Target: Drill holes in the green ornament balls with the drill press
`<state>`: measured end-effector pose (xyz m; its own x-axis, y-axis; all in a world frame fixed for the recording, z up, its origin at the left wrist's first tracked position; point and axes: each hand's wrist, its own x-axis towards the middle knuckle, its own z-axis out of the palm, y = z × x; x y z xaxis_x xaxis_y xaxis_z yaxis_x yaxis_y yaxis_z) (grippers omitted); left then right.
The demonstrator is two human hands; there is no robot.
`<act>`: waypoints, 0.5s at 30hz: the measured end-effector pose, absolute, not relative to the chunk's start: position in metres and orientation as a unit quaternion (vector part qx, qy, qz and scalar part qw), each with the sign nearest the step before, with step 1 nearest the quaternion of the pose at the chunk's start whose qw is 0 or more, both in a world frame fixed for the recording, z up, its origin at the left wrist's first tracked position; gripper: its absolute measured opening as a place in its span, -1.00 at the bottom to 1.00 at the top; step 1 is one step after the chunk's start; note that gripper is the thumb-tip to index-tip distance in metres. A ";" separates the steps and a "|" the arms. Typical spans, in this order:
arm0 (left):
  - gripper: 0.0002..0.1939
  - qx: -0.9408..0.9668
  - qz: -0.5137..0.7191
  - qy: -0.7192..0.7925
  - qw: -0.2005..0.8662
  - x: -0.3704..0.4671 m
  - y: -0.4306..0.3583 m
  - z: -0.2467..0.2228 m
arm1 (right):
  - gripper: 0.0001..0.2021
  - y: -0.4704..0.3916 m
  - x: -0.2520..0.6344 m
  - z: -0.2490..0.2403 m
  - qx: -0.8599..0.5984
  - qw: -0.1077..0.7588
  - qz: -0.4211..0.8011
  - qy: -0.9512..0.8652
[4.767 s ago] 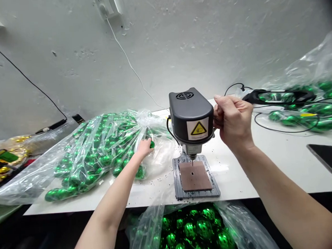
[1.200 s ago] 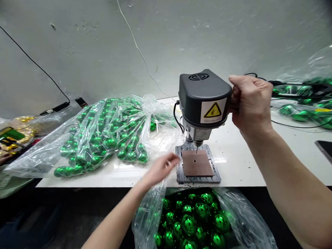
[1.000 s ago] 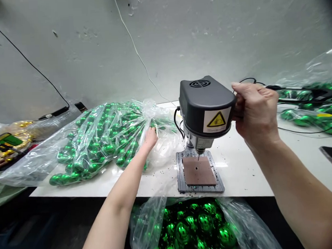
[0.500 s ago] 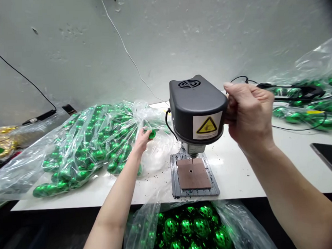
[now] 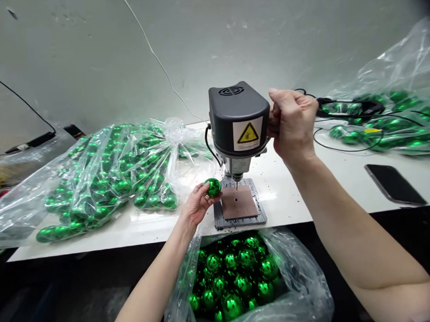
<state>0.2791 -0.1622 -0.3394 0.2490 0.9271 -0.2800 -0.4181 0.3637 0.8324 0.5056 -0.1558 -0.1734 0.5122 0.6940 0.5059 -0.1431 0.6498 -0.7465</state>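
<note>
A shiny green ball [image 5: 213,187] is held in the fingers of my left hand [image 5: 198,202], just left of a small drill press [image 5: 238,115]. The press has a black housing with a yellow warning label. My right hand [image 5: 294,122] is closed at the right side of the housing; what it grips is mostly hidden behind the fingers, probably a handle. Beneath the drill bit, a brown square plate [image 5: 243,209] with a small hole lies on the grey base [image 5: 262,215]. Nothing lies on the plate.
Below the table edge sits an open plastic-lined container of green balls [image 5: 231,262]. A clear bag of green balls [image 5: 104,170] lies on the left, and another bag [image 5: 402,136] at the right. A phone [image 5: 394,184] and cables lie on the right side.
My left hand has brought the green ball from beside the left bag toward the drill press base. The view has shifted; my right hand stays at the press.
</note>
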 end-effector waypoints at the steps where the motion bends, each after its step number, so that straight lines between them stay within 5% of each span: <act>1: -0.46 0.347 0.479 0.408 0.696 0.284 -0.164 -0.344 | -0.56 -0.156 0.505 -0.172 -0.327 0.809 0.265 -0.412; 5: -0.35 0.449 0.486 0.422 0.619 0.299 -0.169 -0.359 | -0.57 -0.155 0.506 -0.171 -0.337 0.808 0.273 -0.399; 15: -0.49 0.536 0.477 0.410 0.563 0.320 -0.169 -0.378 | -0.44 -0.142 0.519 -0.183 -0.362 0.756 0.235 -0.492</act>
<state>0.3199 -0.1689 -0.3776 0.2086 0.9767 0.0514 -0.0977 -0.0315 0.9947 0.5186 -0.1424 -0.1832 0.4049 0.7110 0.5750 0.0014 0.6283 -0.7780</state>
